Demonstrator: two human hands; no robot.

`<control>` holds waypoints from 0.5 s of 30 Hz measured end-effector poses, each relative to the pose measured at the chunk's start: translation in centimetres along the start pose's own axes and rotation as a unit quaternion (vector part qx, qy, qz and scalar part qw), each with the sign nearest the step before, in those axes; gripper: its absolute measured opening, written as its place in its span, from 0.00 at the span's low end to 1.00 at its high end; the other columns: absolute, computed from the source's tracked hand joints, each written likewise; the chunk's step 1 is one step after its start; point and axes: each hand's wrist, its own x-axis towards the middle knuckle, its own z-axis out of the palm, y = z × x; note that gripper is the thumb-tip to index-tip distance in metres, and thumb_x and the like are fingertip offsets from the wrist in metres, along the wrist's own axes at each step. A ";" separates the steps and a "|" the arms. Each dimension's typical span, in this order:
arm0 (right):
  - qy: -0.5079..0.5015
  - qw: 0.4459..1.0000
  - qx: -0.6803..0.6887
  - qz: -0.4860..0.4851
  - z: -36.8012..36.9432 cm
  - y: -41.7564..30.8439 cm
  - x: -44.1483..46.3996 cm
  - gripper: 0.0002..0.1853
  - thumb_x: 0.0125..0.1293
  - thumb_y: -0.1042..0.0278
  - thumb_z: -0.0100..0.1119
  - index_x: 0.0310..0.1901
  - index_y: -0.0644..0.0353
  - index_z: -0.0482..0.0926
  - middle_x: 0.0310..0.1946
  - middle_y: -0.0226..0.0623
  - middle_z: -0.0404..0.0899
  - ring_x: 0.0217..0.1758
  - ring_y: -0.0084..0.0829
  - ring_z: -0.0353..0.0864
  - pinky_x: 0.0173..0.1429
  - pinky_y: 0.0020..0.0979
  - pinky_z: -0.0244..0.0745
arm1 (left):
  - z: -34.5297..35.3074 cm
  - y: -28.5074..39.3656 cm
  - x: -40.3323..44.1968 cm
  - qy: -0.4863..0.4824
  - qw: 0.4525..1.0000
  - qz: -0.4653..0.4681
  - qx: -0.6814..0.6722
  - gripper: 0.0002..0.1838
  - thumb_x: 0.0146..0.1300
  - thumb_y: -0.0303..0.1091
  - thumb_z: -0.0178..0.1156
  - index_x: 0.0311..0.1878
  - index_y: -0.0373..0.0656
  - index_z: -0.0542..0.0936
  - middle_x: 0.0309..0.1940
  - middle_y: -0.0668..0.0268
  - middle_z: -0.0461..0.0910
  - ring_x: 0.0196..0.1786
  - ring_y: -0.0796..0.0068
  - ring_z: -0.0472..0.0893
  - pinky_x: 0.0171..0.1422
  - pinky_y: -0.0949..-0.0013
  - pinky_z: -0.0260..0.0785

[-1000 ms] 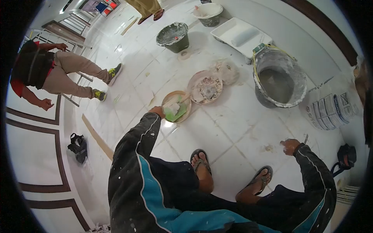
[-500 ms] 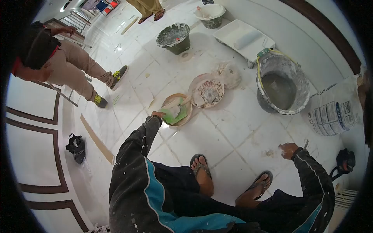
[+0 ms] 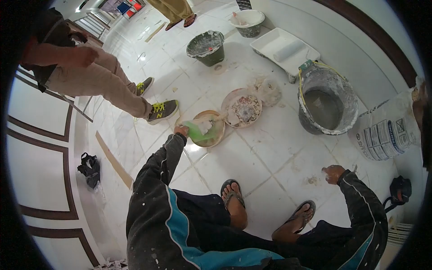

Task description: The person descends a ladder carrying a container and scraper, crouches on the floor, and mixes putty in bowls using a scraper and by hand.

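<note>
My left hand [image 3: 182, 130] is closed on the edge of a flat green plastic board [image 3: 195, 130], tilted over a round shallow bowl [image 3: 218, 140]. White paste [image 3: 205, 126] lies on the board. Right beside it, a second bowl [image 3: 238, 122] holds broken white lumps and a greyish clump. My right hand [image 3: 333, 174] hangs out to the right above the floor tiles, fingers curled in; whatever they hold, if anything, is too small to make out. A thin pale object [image 3: 355, 168] shows near its wrist.
A large bucket of grey liquid [image 3: 302, 114], a printed sack [image 3: 382, 135], a paint tray with roller [image 3: 310, 54] and smaller buckets [image 3: 211, 58] [image 3: 254, 30] stand ahead. A co-worker's shoe [image 3: 164, 111] is close to the left bowl. A wooden strip [image 3: 112, 159] lies left.
The co-worker on the left has stepped forward, one shoe now close to the bowl and my left hand. The green board has tilted slightly; my right hand has barely moved.
</note>
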 end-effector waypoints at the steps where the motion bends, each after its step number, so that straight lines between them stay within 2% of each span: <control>1: 0.004 1.000 0.005 -0.001 0.3 0.2 0.1 0.20 0.52 0.64 0.52 0.49 0.55 0.72 0.35 0.47 0.79 0.43 0.47 0.78 0.48 0.46 0.72 | -0.7 2.0 -0.6 -0.013 0.997 0.045 0.066 0.10 0.60 0.36 0.54 0.38 0.40 0.78 0.33 0.57 0.80 0.32 0.58 0.80 0.34 0.55 0.73; 2: 0.008 1.000 0.011 -0.002 0.4 0.3 0.1 0.19 0.53 0.64 0.52 0.49 0.54 0.72 0.36 0.47 0.79 0.44 0.47 0.78 0.48 0.46 0.72 | -1.4 4.5 -1.4 -0.021 0.987 0.092 0.131 0.11 0.61 0.38 0.53 0.38 0.40 0.78 0.34 0.56 0.80 0.32 0.58 0.80 0.34 0.55 0.73; 3: 0.008 1.000 0.010 -0.003 0.3 0.1 0.0 0.19 0.53 0.64 0.52 0.49 0.54 0.72 0.36 0.47 0.79 0.44 0.47 0.78 0.48 0.46 0.72 | -2.1 7.7 -2.1 -0.065 0.958 0.025 0.279 0.14 0.62 0.41 0.51 0.38 0.39 0.78 0.35 0.55 0.81 0.33 0.57 0.81 0.35 0.56 0.73; 4: -0.008 1.000 0.012 0.012 0.1 -0.2 -0.2 0.19 0.53 0.64 0.52 0.49 0.55 0.72 0.37 0.47 0.79 0.44 0.47 0.78 0.49 0.46 0.72 | -2.7 9.7 -2.6 -0.108 0.900 -0.042 0.419 0.17 0.63 0.45 0.50 0.38 0.39 0.78 0.36 0.54 0.81 0.33 0.57 0.81 0.36 0.57 0.73; 5: -0.023 0.999 0.013 0.028 -0.1 -0.3 -0.4 0.19 0.54 0.64 0.51 0.49 0.55 0.72 0.38 0.47 0.79 0.45 0.47 0.77 0.49 0.46 0.72 | -3.0 10.1 -2.8 -0.107 0.901 -0.042 0.419 0.17 0.63 0.45 0.50 0.38 0.39 0.78 0.36 0.54 0.81 0.33 0.57 0.81 0.36 0.57 0.73; 7: -0.026 0.999 0.006 0.025 0.5 0.1 -0.4 0.19 0.55 0.64 0.51 0.50 0.54 0.71 0.37 0.47 0.79 0.43 0.48 0.78 0.48 0.47 0.73 | -3.6 10.9 -3.4 -0.161 0.798 0.056 0.578 0.19 0.61 0.48 0.51 0.38 0.39 0.78 0.36 0.54 0.81 0.37 0.57 0.81 0.42 0.59 0.73; 8: -0.029 0.999 0.001 0.022 0.2 -0.1 -0.5 0.19 0.56 0.64 0.50 0.52 0.54 0.71 0.36 0.48 0.79 0.42 0.49 0.78 0.47 0.47 0.73 | -3.7 10.5 -3.5 -0.160 0.798 0.056 0.578 0.19 0.61 0.48 0.51 0.38 0.39 0.78 0.36 0.54 0.81 0.37 0.57 0.81 0.42 0.59 0.73; 9: -0.028 0.999 0.000 0.022 -0.2 -0.3 -0.7 0.19 0.56 0.64 0.50 0.52 0.54 0.71 0.36 0.48 0.79 0.42 0.49 0.78 0.47 0.47 0.73 | -3.9 10.0 -3.6 -0.171 0.857 0.035 0.486 0.21 0.60 0.49 0.52 0.41 0.39 0.78 0.38 0.54 0.81 0.40 0.56 0.81 0.45 0.59 0.73; 11: -0.032 0.999 0.007 0.020 -1.1 -0.9 -1.3 0.20 0.56 0.64 0.50 0.52 0.55 0.71 0.35 0.49 0.79 0.40 0.50 0.79 0.45 0.47 0.74 | -3.6 9.4 -3.2 -0.180 0.904 0.014 0.388 0.22 0.59 0.50 0.53 0.44 0.40 0.79 0.40 0.53 0.80 0.44 0.55 0.80 0.48 0.60 0.73; 13: -0.037 0.999 0.003 0.019 -0.2 -0.2 -1.2 0.20 0.56 0.64 0.50 0.52 0.55 0.71 0.36 0.49 0.79 0.40 0.50 0.79 0.45 0.48 0.74 | -2.7 9.1 -2.4 -0.165 0.858 0.013 0.487 0.19 0.57 0.45 0.53 0.45 0.45 0.81 0.40 0.53 0.81 0.46 0.54 0.80 0.52 0.59 0.72; 14: -0.041 0.999 -0.002 0.017 0.1 0.0 -1.1 0.21 0.56 0.64 0.49 0.53 0.56 0.71 0.36 0.49 0.79 0.40 0.50 0.79 0.45 0.48 0.74 | -2.4 10.0 -2.8 -0.163 0.857 0.014 0.488 0.19 0.57 0.45 0.53 0.45 0.45 0.81 0.40 0.53 0.81 0.46 0.54 0.80 0.52 0.59 0.72; 15: -0.040 0.999 -0.002 0.016 0.0 -0.1 -1.1 0.21 0.56 0.64 0.49 0.53 0.56 0.71 0.36 0.49 0.79 0.40 0.50 0.79 0.45 0.48 0.74 | -2.1 11.7 -3.7 -0.097 0.894 -0.013 0.437 0.20 0.54 0.45 0.57 0.46 0.43 0.80 0.40 0.53 0.81 0.46 0.54 0.80 0.52 0.60 0.72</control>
